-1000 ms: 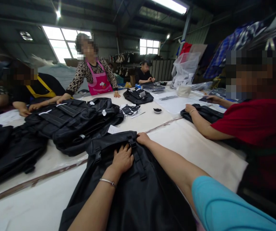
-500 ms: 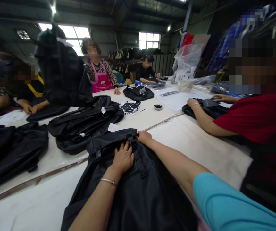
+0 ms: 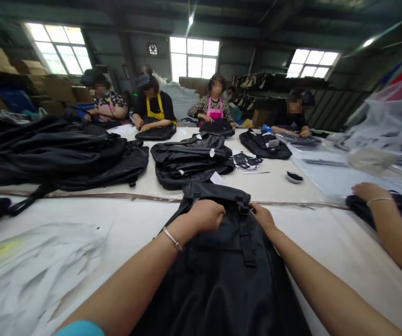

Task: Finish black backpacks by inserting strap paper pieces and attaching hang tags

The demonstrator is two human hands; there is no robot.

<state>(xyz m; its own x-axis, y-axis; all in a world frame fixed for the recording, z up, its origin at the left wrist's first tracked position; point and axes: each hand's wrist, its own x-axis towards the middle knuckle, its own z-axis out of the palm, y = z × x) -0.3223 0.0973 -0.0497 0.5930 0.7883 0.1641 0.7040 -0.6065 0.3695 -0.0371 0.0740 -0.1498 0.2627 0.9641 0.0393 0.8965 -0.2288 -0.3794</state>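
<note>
A large black backpack [image 3: 222,284] lies on the white table in front of me, its top flap and buckles toward the far side. My left hand [image 3: 208,215], with a silver bangle at the wrist, is closed over the bag just below the flap; what its fingers hold, if anything, is hidden. At the right end of the flap, beside a buckle, my right hand [image 3: 262,218] grips the edge of the backpack. A strap [image 3: 246,242] hangs down from that buckle between my hands. A white paper [image 3: 218,178] sits just beyond the flap.
Piled black bags [image 3: 64,149] cover the left side, with another stack [image 3: 192,156] ahead. Black and white cards [image 3: 248,161] and a small dish [image 3: 294,177] lie farther right. Clear plastic [image 3: 46,270] is at the near left. Several people work across the table; a co-worker's arm [image 3: 393,219] reaches in at right.
The view has swung left. My left hand has gone from spread fingers on the bag to closed. The person in the pink apron now has a black bag lowered to the table.
</note>
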